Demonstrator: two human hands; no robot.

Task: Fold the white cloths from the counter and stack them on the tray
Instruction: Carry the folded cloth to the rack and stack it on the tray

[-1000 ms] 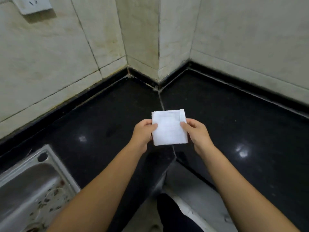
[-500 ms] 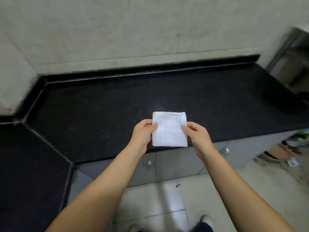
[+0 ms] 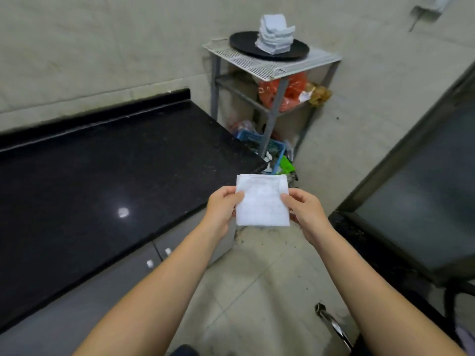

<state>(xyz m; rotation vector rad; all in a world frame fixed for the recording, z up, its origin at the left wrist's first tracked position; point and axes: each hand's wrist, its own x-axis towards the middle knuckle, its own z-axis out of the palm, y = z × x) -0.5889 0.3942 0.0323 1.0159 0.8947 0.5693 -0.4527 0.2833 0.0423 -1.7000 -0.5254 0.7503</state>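
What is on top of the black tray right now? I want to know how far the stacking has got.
A tall, slightly uneven stack of folded white cloths sits on the black tray, toward its right side. The tray surface beneath the stack is covered, and the layers are too small to count.

Open air lies between the hands and the white wire-topped metal rack [image 3: 272, 64] by the wall. The black polished stone counter [image 3: 102, 181] is bare on the left. On the rack, the round black tray [image 3: 244, 43] carries a tall stack of folded white cloths [image 3: 275, 34], leaving bare rim at both sides. A dark-framed glass panel [image 3: 416, 176] closes the right side.
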